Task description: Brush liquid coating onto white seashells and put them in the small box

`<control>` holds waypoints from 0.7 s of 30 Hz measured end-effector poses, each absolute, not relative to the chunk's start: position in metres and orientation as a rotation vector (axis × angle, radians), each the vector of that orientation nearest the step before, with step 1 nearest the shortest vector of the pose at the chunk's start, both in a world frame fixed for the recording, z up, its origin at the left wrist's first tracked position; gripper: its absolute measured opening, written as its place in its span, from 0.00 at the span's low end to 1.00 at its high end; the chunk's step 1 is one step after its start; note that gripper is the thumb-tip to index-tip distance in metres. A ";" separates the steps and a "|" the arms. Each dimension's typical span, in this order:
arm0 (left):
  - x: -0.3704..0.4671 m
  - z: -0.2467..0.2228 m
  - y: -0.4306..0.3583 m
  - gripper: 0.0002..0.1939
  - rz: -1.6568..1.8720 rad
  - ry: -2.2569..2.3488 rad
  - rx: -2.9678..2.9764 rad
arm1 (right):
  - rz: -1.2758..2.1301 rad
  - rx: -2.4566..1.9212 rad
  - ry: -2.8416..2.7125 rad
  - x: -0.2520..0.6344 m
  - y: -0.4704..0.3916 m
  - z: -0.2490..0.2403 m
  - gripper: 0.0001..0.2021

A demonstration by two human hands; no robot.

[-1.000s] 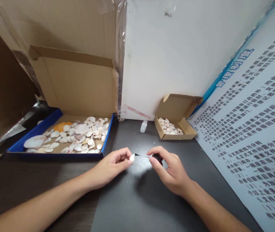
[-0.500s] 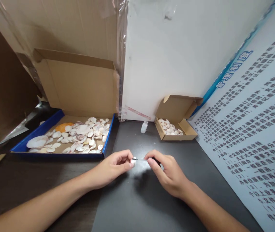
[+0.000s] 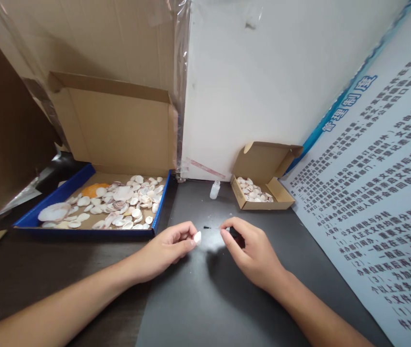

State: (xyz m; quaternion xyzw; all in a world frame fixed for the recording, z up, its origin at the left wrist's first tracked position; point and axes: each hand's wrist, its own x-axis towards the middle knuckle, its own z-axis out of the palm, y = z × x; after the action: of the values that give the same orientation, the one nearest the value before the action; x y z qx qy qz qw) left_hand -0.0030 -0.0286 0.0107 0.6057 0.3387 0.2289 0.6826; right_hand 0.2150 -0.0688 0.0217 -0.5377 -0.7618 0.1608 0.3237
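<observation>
My left hand [image 3: 174,246] pinches a small white seashell [image 3: 197,237] between thumb and fingertips, above the dark table. Facing it from the right, my right hand [image 3: 250,253] is closed on a thin brush. The brush [image 3: 207,227] has a black tip pointing left and a pale, slender stem; its rear end is hidden by my fingers. A small gap lies between the brush tip and the shell. Behind my hands, a small clear bottle [image 3: 214,191] stands uncapped on the table.
On the left, a blue-edged cardboard box [image 3: 93,233] with its lid raised holds many white shells and an orange one. A smaller open cardboard box [image 3: 266,206] with shells stands back right. A white board [image 3: 241,86] rises behind, and a printed sign [image 3: 382,193] leans at right.
The brush has drawn back from the shell, its tip moving slightly up and right. My left hand has shifted a little with the shell still in it, now more fully visible.
</observation>
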 end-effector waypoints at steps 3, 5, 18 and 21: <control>-0.003 0.009 -0.027 0.17 0.525 0.759 1.360 | 0.451 -1.356 -2.023 0.216 -0.070 0.022 0.07; -0.003 0.007 -0.027 0.16 0.532 0.746 1.363 | 0.477 -1.296 -2.081 0.215 -0.072 0.022 0.07; -0.003 0.006 -0.027 0.16 0.537 0.728 1.364 | 0.471 -1.279 -2.097 0.215 -0.072 0.021 0.07; -0.004 0.006 -0.027 0.16 0.536 0.726 1.370 | 0.480 -1.303 -2.092 0.215 -0.073 0.022 0.08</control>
State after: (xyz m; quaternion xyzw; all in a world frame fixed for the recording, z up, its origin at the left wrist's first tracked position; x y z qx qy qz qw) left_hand -0.0036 -0.0267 0.0055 0.6106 0.3235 0.2391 0.6822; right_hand 0.2149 -0.0732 0.0219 -0.4935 -0.7920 0.1819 0.3101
